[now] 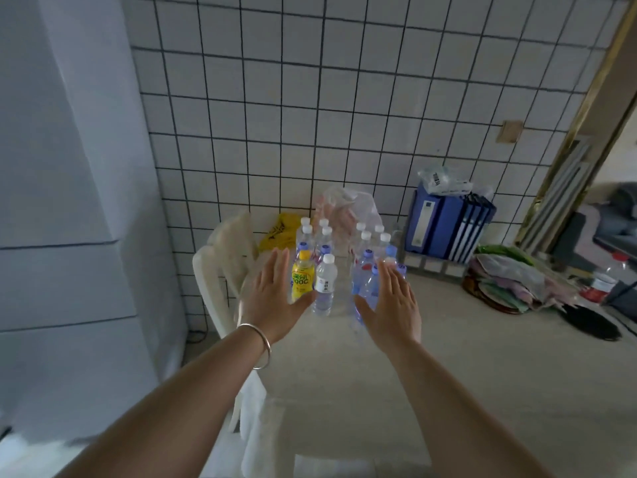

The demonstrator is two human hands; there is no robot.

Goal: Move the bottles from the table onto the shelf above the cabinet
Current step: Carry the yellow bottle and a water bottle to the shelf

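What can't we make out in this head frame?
- Shelf above the cabinet: not identifiable in the head view.
- Blue-capped bottles: lower parts hidden by the right hand; exact count unclear.
- Left hand: fingers straight; contact with the yellow bottle cannot be told.
- Label on the white-capped bottle: too small to read.
- Rear bottles: overlapped and blurred.

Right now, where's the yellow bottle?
Head view: yellow bottle stands at the cluster's front left, beside the white-capped water bottle, just right of the left hand.
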